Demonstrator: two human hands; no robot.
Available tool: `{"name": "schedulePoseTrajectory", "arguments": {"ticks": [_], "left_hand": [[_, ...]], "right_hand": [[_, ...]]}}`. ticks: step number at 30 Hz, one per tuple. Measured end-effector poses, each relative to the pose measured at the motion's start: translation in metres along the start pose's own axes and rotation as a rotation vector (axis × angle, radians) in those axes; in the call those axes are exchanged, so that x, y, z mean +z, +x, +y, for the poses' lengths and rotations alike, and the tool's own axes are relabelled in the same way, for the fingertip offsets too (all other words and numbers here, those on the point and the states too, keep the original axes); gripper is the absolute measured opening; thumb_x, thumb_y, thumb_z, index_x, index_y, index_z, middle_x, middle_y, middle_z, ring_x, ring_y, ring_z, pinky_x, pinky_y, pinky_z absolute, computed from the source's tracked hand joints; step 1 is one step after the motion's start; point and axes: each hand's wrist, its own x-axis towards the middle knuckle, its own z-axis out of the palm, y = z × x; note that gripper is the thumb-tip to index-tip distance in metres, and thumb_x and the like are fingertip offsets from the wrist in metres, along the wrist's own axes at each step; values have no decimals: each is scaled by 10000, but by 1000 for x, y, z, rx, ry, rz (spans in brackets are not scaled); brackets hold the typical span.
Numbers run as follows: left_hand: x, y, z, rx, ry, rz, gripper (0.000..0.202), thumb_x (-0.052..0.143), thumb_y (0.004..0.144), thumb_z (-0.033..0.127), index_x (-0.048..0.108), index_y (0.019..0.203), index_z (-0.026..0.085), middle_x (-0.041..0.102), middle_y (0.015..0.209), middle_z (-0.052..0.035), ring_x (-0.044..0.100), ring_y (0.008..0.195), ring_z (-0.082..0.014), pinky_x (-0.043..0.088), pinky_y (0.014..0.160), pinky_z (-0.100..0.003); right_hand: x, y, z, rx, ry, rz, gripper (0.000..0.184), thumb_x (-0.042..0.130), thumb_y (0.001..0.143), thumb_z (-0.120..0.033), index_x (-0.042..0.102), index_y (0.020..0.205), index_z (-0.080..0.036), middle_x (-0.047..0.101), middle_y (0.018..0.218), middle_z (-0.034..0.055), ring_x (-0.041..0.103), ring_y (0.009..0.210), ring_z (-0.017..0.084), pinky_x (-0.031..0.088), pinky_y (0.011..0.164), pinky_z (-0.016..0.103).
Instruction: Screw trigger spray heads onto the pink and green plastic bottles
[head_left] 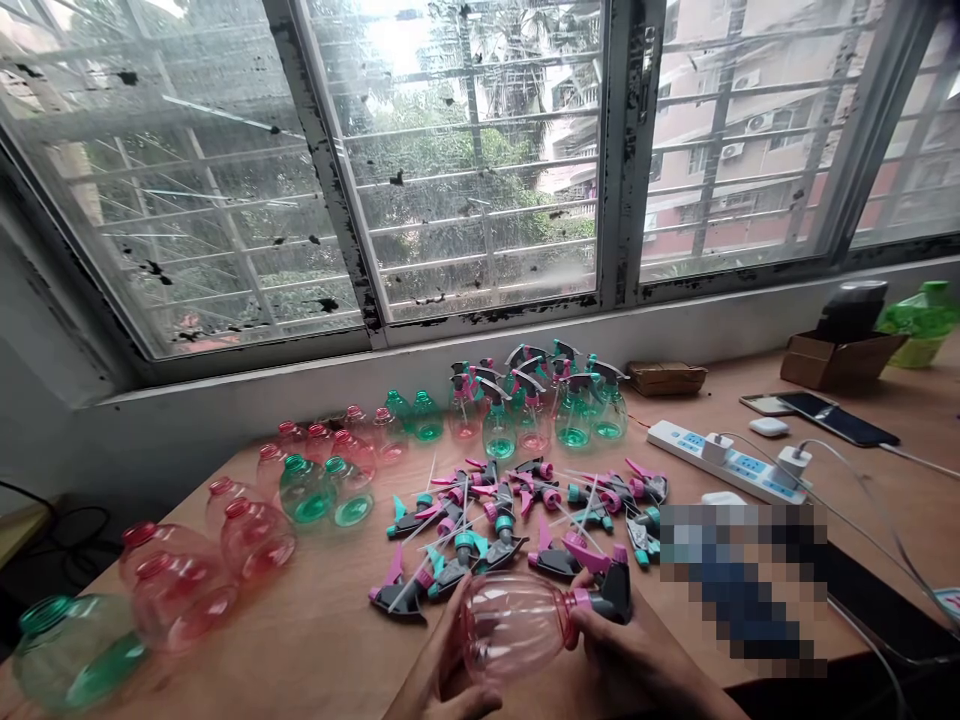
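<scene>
Pointing sideways, the rounded translucent bottle (pixel 514 622) gleams.

Tabletop (pixel 315 640): brown surface. Along its left edge stand open pink bottles (pixel 259 545), with an open green bottle (pixel 82 650) at the row's near end. Near the back edge stand assembled spray bottles (pixel 574 428); to their right, a brown package (pixel 666 379), a carton (pixel 829 363) and a green jug (pixel 924 325). Loose trigger heads (pixel 504 522) lie jumbled mid-tabletop. Right-hand part, inward from the back edge: white power strip (pixel 750 467), small white case (pixel 769 427).
</scene>
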Motion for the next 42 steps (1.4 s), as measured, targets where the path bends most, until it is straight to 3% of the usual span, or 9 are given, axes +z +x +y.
{"name": "schedulePoseTrajectory", "arguments": {"ticks": [6, 10, 17, 20, 25, 29, 34, 39, 42], "left_hand": [[7, 3, 8, 46, 45, -8, 1080, 803, 809, 458, 54, 1585, 393, 314, 1660, -67, 292, 1518, -347, 191, 1260, -514], [6, 1, 8, 47, 31, 9, 1170, 840, 737, 521, 60, 1593, 353, 267, 1676, -69, 178, 1553, -346, 139, 1275, -506], [-1, 0, 0, 10, 15, 0, 1040, 832, 768, 478, 195, 1580, 353, 342, 1640, -91, 373, 1470, -378, 265, 1231, -518], [3, 1, 7, 42, 73, 31, 1059, 819, 786, 472, 129, 1584, 380, 233, 1684, -55, 288, 1515, -357, 197, 1260, -494], [3, -1, 7, 30, 66, -37, 1135, 784, 798, 528, -2, 1594, 335, 233, 1683, -90, 253, 1530, -353, 178, 1261, -510], [-1, 0, -2, 38, 53, -49, 1100, 789, 774, 558, 101, 1598, 315, 227, 1687, -72, 184, 1546, -372, 149, 1269, -509], [4, 2, 3, 64, 87, -13, 1099, 809, 797, 461, 50, 1588, 378, 317, 1652, -84, 351, 1484, -373, 248, 1232, -535], [3, 0, 4, 53, 86, -61, 1136, 805, 777, 525, 29, 1590, 366, 242, 1682, -71, 198, 1547, -350, 115, 1262, -523], [-3, 0, -5, 28, 93, -59, 1165, 809, 732, 591, 90, 1601, 297, 245, 1670, -112, 195, 1541, -372, 142, 1256, -512]], "right_hand": [[1, 1, -2, -1, 4, -6, 467, 791, 753, -563, 518, 922, -225, 740, 632, 0, 580, 393, 123, 449, 412, 230], [0, 1, -1, -6, 10, -17, 470, 801, 753, -552, 521, 934, -221, 744, 641, 0, 589, 401, 117, 459, 423, 226], [0, 0, -1, 14, 10, -42, 472, 825, 749, -529, 508, 925, -228, 763, 637, -1, 655, 450, 138, 491, 472, 232], [0, 0, -1, -9, 33, -45, 450, 812, 767, -523, 505, 906, -225, 795, 685, 32, 674, 478, 145, 487, 487, 234], [-1, 0, 1, -6, 31, -56, 449, 796, 779, -529, 492, 910, -225, 803, 707, 50, 686, 494, 152, 469, 479, 228], [0, 1, 2, -20, 16, -73, 458, 791, 767, -553, 497, 882, -223, 779, 670, 35, 666, 460, 148, 462, 457, 231], [2, 0, -1, -23, 12, -34, 481, 777, 754, -596, 502, 889, -226, 725, 580, -14, 591, 380, 130, 434, 405, 230], [0, 0, -3, -6, 6, -80, 453, 773, 782, -572, 510, 888, -220, 735, 616, -6, 620, 436, 136, 455, 439, 239], [-1, 1, -1, -1, 10, -60, 474, 783, 770, -574, 496, 907, -224, 729, 609, -11, 611, 427, 135, 444, 433, 241]]}}
